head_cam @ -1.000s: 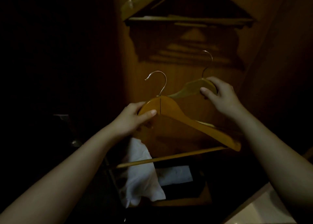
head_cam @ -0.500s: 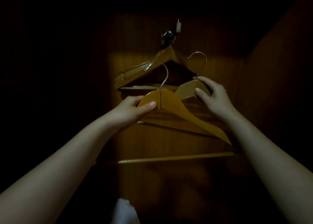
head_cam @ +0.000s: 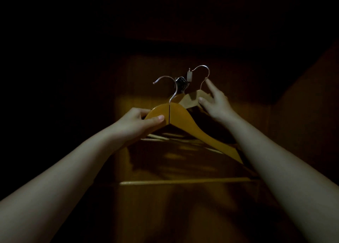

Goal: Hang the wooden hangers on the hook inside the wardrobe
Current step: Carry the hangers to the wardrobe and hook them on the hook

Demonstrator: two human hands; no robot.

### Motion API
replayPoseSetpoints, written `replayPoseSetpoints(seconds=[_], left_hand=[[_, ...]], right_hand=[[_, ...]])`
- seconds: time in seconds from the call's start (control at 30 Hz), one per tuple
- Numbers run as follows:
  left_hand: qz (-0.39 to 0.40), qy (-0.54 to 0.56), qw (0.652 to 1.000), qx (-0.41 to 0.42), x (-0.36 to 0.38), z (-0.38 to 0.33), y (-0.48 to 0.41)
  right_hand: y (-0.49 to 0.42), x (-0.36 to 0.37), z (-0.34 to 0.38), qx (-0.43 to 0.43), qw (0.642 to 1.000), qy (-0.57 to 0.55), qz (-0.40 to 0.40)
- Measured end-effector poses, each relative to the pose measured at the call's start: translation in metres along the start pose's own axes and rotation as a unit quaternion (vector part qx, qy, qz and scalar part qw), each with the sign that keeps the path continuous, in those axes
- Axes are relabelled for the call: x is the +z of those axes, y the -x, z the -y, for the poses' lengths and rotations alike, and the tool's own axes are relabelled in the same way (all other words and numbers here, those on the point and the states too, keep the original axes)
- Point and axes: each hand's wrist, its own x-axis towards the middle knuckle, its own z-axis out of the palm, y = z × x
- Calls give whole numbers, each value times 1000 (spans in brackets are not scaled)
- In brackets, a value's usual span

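A: How many wooden hangers do we count?
B: Two in our hands. The near hanger [head_cam: 185, 122] sits mid-view, and its near wire [head_cam: 169, 84] rises toward 12 o'clock. The far hanger [head_cam: 191, 99] is at 1 o'clock from it, closer to the wardrobe hook [head_cam: 180, 82].
A: And our grip?
B: Our left hand [head_cam: 138, 123], at 9 o'clock of the near hanger, curls its fingers round the shoulder with the thumb on the front face. Our right hand [head_cam: 215, 104] pinches the far hanger's crown, forefinger raised along the far wire [head_cam: 204, 72].
A: More hangers behind?
B: Wooden bars [head_cam: 159, 137] show in shadow at 6 o'clock of the wardrobe hook, but we cannot count them.
A: Any writing?
B: One white tab [head_cam: 189, 77] on the wardrobe hook, too small to read.
A: Room to move?
B: The far wire's tip is just beside that tab. A side wall [head_cam: 311, 95] closes in at 3 o'clock, and 9 o'clock is too dark to judge.
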Motion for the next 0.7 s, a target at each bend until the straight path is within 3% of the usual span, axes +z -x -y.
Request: replayPoseSetpoints(seconds=[0.2,0.37,0.53,0.7], left_hand=[[-4,4,1000,-14,4,11,-17],[-25,-21,999,-3,1,13,-25],[-31,-28,999,1,4,13,-20],[-24,-24,999,4,7,10,-11]], right_hand=[[-36,29,-1,25,997,-43,60],[-48,41,-12,11,997,44,61],[-41,46,-17,40,997,55,29],[-31,48,-12,53,976,210,19]])
